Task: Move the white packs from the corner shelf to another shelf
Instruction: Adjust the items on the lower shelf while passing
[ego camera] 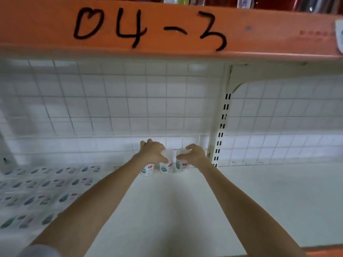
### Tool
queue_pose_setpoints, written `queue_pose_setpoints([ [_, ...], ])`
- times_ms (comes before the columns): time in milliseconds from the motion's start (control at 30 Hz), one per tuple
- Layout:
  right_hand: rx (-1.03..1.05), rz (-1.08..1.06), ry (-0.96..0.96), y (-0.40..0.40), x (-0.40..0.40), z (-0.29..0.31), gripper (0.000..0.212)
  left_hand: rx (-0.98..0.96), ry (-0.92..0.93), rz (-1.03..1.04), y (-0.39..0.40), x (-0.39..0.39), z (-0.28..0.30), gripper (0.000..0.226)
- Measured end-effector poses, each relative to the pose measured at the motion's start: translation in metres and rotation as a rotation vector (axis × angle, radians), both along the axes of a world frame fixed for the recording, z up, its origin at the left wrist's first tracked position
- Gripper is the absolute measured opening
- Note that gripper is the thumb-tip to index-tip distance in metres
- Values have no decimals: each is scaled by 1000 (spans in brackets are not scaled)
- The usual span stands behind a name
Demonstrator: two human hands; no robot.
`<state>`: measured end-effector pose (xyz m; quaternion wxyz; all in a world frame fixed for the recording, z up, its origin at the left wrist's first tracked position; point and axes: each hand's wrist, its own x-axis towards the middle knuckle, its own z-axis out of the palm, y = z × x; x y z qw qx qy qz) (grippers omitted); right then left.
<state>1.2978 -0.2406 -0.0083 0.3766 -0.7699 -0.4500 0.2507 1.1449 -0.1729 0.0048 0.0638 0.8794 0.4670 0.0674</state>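
Three white packs with green and red labels stand upright at the back of the white shelf (pixel 176 201), against the wire grid. My left hand (pixel 153 152) reaches over the left pack (pixel 147 170) and the middle pack (pixel 167 166), fingers curled around their tops. My right hand (pixel 193 154) wraps the top of the right pack (pixel 181 165). All three packs rest on the shelf board. The hands hide the upper parts of the packs.
Several rows of the same white packs (pixel 42 193) lie on the shelf at the left. An orange beam (pixel 167 26) marked 04-3 runs overhead. A slotted white upright (pixel 220 127) stands just right of my right hand, with another shelf bay (pixel 278 191) beyond it.
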Motion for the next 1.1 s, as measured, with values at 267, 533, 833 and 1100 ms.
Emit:
queue_pose_setpoints([
  [267,-51,29,-35,16,-8,-14,64,66,74,-24,6,-4,-1,49],
  [533,-9,26,54,18,-7,-19,55,135,119,-51,3,-8,-2,46],
  [833,35,112,81,12,-3,-19,56,167,136,-128,5,-11,-2,48],
  [1100,17,197,-159,14,-7,-17,48,224,122,-148,6,-13,-3,42],
])
